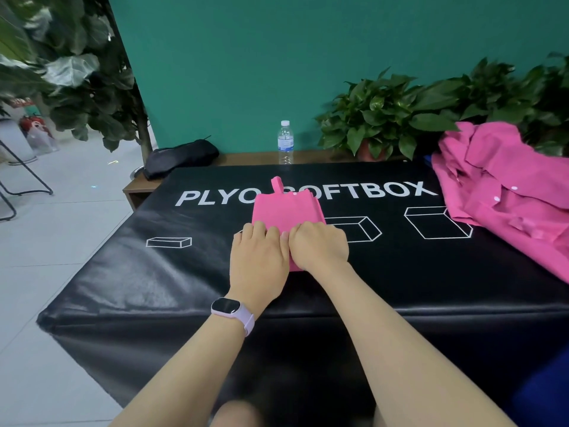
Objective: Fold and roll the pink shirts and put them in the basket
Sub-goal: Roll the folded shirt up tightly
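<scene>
While both hands' curled fingers (278,234) roll one folded pink shirt (288,208), unfolded shirts (505,192) wait far right; no basket shows.

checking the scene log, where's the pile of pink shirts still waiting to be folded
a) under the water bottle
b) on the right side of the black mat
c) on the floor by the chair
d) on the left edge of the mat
b: the loose pile of pink shirts lies on the right side of the black mat, while both hands press the folded pink shirt at its middle.
</scene>
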